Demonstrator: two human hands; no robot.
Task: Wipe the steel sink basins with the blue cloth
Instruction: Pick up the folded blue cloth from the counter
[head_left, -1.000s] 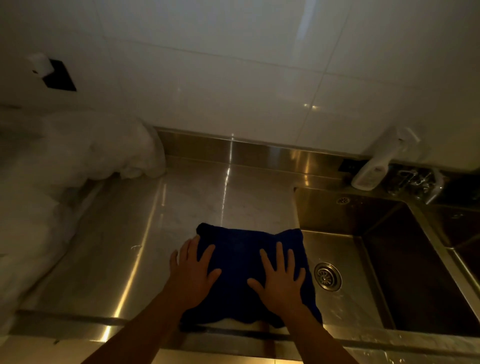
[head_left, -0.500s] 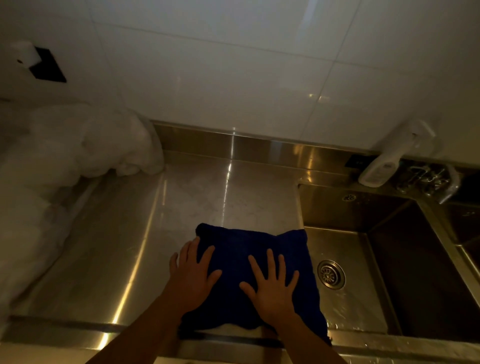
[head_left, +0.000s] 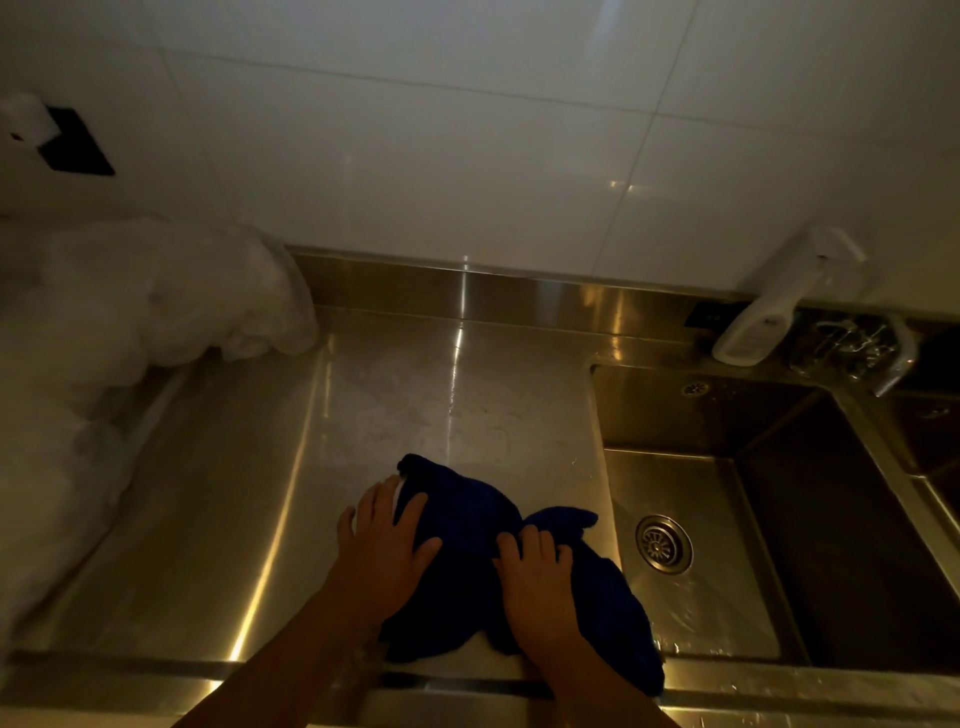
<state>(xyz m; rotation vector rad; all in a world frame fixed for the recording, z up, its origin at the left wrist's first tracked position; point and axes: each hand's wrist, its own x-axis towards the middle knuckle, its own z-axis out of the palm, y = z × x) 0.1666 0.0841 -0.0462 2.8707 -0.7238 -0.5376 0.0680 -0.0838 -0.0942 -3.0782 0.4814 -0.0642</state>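
- Bunched now where half a second ago it lay spread flat, the blue cloth (head_left: 462, 525) has been drawn in at its middle, its near-right part hanging over the edge toward the sink basin (head_left: 691, 587); both hands have moved with it, the right one curling from flat to a grip
- Head view: the left hand (head_left: 382, 545) lies open and flat, fingers spread, palm pressing the left part of the cloth against the steel drainboard (head_left: 395, 405); its thumb points toward the other hand
- Head view: the right hand (head_left: 537, 582) has its fingers curled in, gripping a pinched fold at the middle of the cloth; the two hands are near one another with dark cloth between them
- Head view: the cloth rests mostly on the drainboard just left of the basin, its right corner draped over the basin's left rim; the round drain (head_left: 663, 543) sits just right of it, apart from the fabric, on a wet-looking basin floor
- Head view: a white bottle (head_left: 763, 317) leans at the back right corner beside a steel faucet (head_left: 857, 348); crumpled white plastic (head_left: 156, 301) is heaped on the left; white wall tiles (head_left: 467, 156) rise behind a steel backsplash (head_left: 467, 291); a dark rectangular wall plate (head_left: 72, 148) shows at upper left
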